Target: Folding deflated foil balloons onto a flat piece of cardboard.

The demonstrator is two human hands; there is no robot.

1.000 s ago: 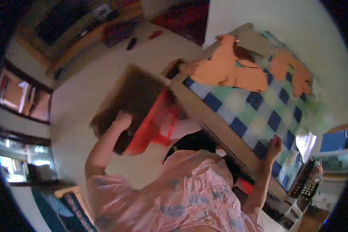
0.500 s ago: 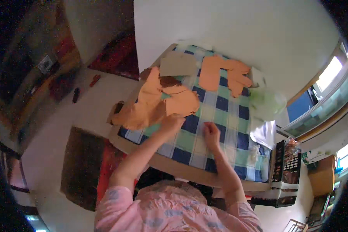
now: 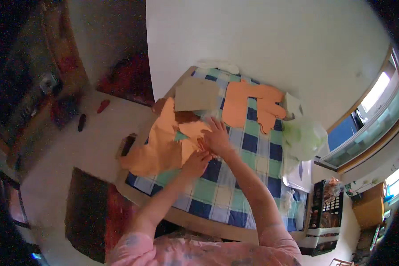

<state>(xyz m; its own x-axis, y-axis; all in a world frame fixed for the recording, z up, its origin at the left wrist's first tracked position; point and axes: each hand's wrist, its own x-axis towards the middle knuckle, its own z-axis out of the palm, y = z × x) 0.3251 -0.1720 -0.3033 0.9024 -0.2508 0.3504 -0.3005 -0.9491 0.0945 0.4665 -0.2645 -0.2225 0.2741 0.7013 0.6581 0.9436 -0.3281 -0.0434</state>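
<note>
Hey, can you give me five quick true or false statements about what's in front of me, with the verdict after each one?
1. The left hand and right hand are both at the orange pile. True.
2. The checked cloth is red and black. False: the checked cloth is blue, green and pale.
3. The right hand reaches farther forward than the left. True.
4. The black crate stands at the picture's left. False: the black crate is at the right.
5. The sleeves are plain black. False: the sleeves are pink.
</note>
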